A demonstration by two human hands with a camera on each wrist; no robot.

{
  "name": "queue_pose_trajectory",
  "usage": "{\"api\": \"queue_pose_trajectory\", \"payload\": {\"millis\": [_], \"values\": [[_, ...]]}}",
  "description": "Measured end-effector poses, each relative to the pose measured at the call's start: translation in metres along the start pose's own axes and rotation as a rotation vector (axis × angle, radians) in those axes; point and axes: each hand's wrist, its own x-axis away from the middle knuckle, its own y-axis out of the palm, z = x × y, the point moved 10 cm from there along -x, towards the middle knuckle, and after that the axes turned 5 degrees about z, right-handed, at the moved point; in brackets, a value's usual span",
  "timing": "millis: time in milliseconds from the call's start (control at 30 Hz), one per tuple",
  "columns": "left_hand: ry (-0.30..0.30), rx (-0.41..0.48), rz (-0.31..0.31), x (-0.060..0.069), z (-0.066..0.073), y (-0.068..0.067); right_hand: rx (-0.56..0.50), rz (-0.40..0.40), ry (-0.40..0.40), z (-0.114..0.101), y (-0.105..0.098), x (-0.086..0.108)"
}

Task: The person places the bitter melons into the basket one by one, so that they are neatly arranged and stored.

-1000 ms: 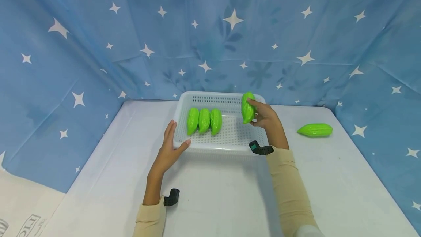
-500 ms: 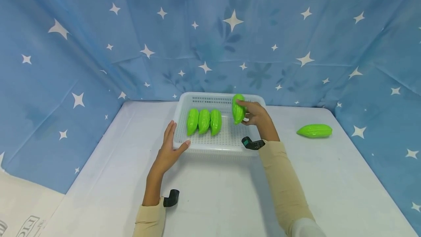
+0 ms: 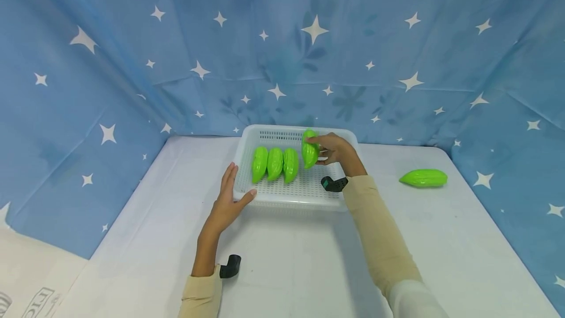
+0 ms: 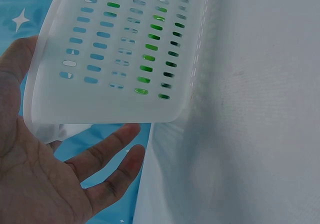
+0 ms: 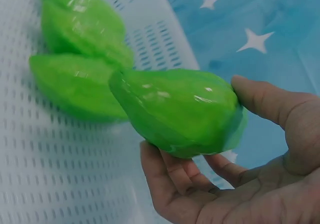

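Observation:
My right hand [image 3: 331, 146] holds a glossy green star fruit [image 3: 310, 149] above the basket, pinching it between thumb and fingers. Its pointed end faces toward me in the head view. In the right wrist view this star fruit [image 5: 180, 111] overlaps the others behind it. Three more star fruit [image 3: 275, 164] lie side by side in the left part of the white perforated basket [image 3: 282, 199]. At the basket's near left corner is my left hand [image 3: 224, 210], its thumb at the rim. In the left wrist view two fingers [image 4: 107, 151] extend straight beside the basket wall.
Another green star fruit [image 3: 423, 178] lies on the white table [image 3: 291, 269] to the right of the basket. A blue curtain with white stars [image 3: 282, 53] hangs behind the table and along both sides.
My right hand has carried the star fruit leftward over the basket, closer to the three lying inside. My left hand has stayed at the basket's corner.

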Motion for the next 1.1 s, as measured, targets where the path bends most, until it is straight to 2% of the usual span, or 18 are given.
{"api": "queue_pose_trajectory", "payload": {"millis": [267, 400, 500, 867, 1100], "values": [[-0.018, -0.011, 0.008, 0.001, -0.003, 0.0, 0.148, 0.0, 0.076, 0.013, 0.002, -0.01], [-0.005, -0.009, 0.005, 0.001, -0.002, -0.001, 0.261, 0.035, 0.096, 0.017, 0.0, -0.013], [-0.004, -0.001, 0.001, 0.001, -0.001, 0.0, 0.305, 0.06, 0.104, 0.02, -0.001, -0.015], [-0.018, -0.001, 0.001, 0.001, -0.003, 0.003, 0.296, 0.049, 0.144, 0.034, 0.003, -0.023], [-0.012, -0.018, 0.004, -0.001, -0.002, 0.0, 0.317, 0.035, 0.143, 0.033, 0.006, -0.026]]}}
